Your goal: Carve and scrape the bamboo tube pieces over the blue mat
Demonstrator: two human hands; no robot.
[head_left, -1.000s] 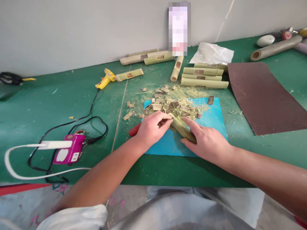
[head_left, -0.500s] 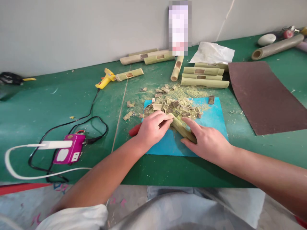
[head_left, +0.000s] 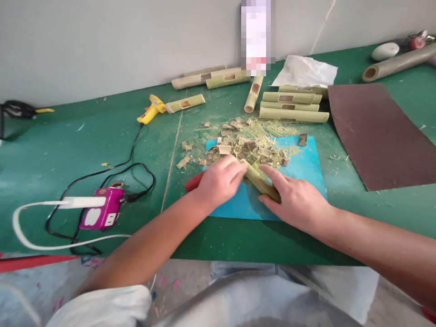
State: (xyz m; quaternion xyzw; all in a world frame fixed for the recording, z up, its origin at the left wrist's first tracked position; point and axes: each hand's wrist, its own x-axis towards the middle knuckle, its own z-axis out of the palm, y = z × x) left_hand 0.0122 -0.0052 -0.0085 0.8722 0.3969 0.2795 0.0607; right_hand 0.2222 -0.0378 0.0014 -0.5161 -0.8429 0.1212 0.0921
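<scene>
A short green bamboo tube lies slantwise over the blue mat. My right hand grips its near end, thumb on one side and index finger stretched along the other. At the tube's far end, my left hand is closed, fingertips pressed together against the bamboo. Whatever those fingers may pinch is hidden. Part of a red object, like a handle, sticks out from beneath my left hand. Just beyond both hands lies a heap of bamboo chips and shavings.
Bamboo tubes with cut openings lie at the back. A brown sheet is on the right. On the left are a yellow glue gun, black cord and magenta power adapter. White paper covers part of the tubes.
My left fingertips have shifted slightly at the tube's far end and cover a bit more of it. My right hand keeps its grip. The whole view has moved a little.
</scene>
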